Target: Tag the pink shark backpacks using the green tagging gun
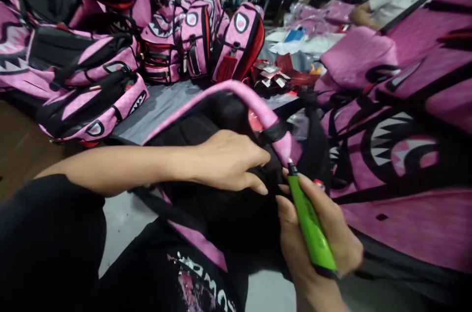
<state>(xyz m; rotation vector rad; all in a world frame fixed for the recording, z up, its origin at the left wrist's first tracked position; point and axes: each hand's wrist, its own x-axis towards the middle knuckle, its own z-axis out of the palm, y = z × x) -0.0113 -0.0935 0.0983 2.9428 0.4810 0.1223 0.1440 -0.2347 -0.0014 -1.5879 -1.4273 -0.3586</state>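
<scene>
A pink and black backpack point(199, 127) lies across my lap, its dark side toward me and a curved pink edge at the top. My left hand point(232, 159) reaches over it from the left, with curled thumb and fingers on the black fabric. In my right hand point(320, 233) is a green pen-shaped tool point(309, 221) with a narrow metal tip and a dark butt end. That tip points up at the pink edge, close to a black band; whether they touch I cannot tell. Dark fabric hides part of the fingertips.
Several pink shark-face backpacks point(239, 39) stand on the grey-covered table point(142, 120), with more stacked at the left point(92, 100). Red tags point(273, 73) lie beyond my bag. Large pink bags point(405, 155) crowd the right side. Another person's arm point(365, 14) shows behind them.
</scene>
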